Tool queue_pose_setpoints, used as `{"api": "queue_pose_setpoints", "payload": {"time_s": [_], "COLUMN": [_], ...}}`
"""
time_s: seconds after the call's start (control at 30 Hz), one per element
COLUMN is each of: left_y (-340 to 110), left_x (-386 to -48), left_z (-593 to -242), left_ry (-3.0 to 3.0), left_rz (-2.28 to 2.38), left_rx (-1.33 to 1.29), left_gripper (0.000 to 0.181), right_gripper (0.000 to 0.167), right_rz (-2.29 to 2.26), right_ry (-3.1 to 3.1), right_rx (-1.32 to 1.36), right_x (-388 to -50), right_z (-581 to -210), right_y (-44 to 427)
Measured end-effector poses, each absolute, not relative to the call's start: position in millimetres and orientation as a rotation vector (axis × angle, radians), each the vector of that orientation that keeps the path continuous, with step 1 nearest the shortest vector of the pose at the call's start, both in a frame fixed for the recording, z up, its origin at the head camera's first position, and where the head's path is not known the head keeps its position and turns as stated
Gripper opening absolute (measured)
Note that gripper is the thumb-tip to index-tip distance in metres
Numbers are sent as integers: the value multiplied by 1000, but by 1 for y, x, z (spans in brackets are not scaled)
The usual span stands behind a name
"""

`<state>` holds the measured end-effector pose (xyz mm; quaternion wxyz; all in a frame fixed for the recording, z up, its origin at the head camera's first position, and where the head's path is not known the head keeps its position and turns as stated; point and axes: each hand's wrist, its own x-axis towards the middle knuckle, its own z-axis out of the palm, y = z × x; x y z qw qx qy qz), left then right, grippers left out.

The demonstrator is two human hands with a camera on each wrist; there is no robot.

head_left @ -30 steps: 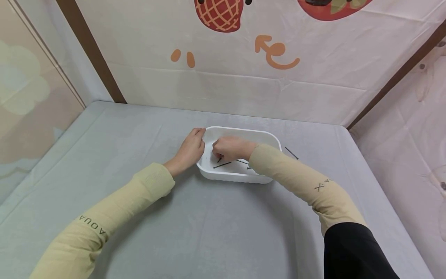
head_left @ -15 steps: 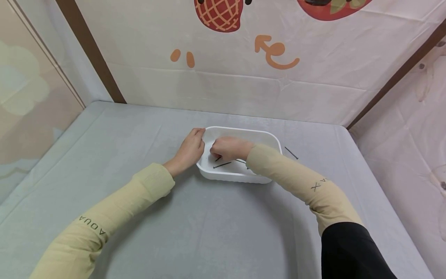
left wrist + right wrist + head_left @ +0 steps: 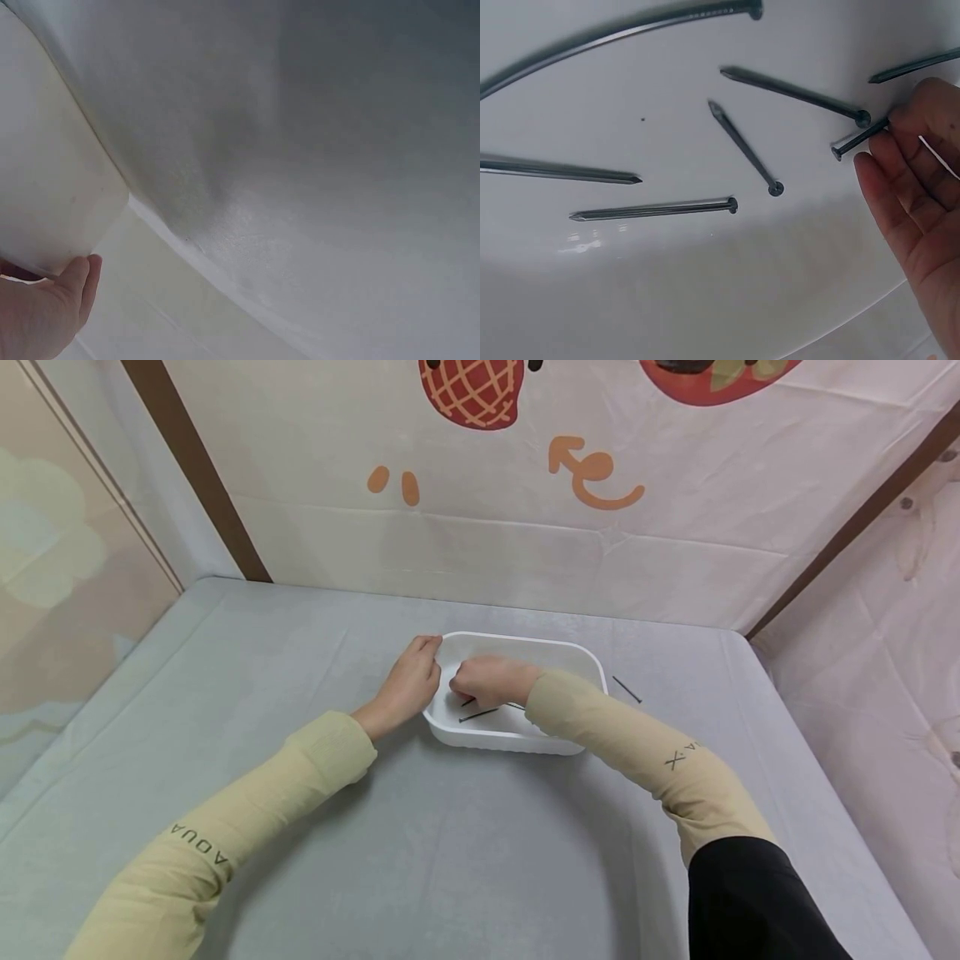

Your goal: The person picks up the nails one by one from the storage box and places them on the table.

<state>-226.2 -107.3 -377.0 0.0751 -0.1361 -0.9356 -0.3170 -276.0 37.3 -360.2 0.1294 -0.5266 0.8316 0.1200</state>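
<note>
A white plastic tub (image 3: 510, 742) stands on the table with several dark metal nails lying loose in it. My left hand (image 3: 408, 681) grips the tub's left end. In the left wrist view, its thumb and fingers (image 3: 84, 289) are at the rim beside the tub's outer wall (image 3: 52, 150). Inside the tub, my right hand (image 3: 491, 681) pinches a nail (image 3: 855, 142) between thumb and fingers, its head end sticking out. Near the fingers lie a nail (image 3: 799, 92), a shorter-looking nail (image 3: 746, 150) and another nail (image 3: 656, 211). The right hand covers part of the tub floor in the head view.
One nail (image 3: 627, 689) lies outside on the grey table cover (image 3: 465, 843), right of the tub. A printed fabric wall (image 3: 495, 552) rises behind the table's far edge. More fabric panels stand to the left and right.
My right hand has shifted slightly left inside the tub, its forearm following. The left hand and the tub have stayed in place.
</note>
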Motion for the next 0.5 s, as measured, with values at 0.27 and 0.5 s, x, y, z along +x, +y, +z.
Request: {"api": "queue_pose_setpoints", "payload": {"time_s": [0.27, 0.5], "left_y": [-106, -106], "left_x": [-226, -225], "left_z": [-377, -377], "left_ry": [-2814, -2831], "left_rz": [-931, -922], "left_rx": [-408, -398], "left_gripper": [43, 44], "right_gripper": [12, 18], "right_rz": [309, 275], "right_ry": [2475, 2494], "right_rx": [-1514, -1526], "right_x": [-277, -276], "right_z": [-357, -347], "right_y": [42, 45]}}
